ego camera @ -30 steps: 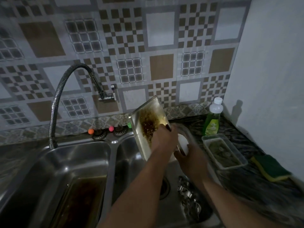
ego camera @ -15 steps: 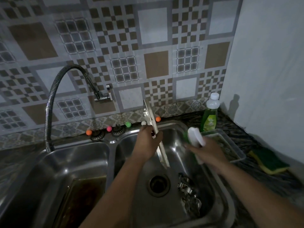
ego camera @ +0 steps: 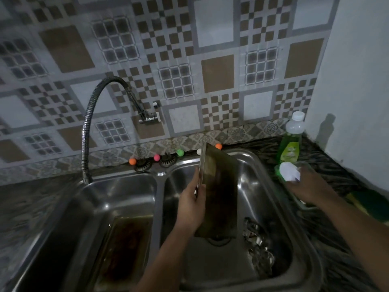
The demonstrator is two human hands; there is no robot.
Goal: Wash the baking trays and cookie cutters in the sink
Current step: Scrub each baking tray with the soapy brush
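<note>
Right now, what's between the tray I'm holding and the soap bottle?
In the head view, only the sink's steel wall and rim, then dark counter, separate the tray and bottle.

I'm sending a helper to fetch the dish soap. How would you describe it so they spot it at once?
Start at the double steel sink, then look to the dark counter at its far right corner by the white wall. The soap is the clear plastic bottle of green liquid, standing upright; it alone there has a white cap.

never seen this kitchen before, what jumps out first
A baking tray stands on edge over the right sink basin, gripped by the left hand. The right hand holds a white scrubber at the counter. Another dirty tray lies in the left basin.
</note>
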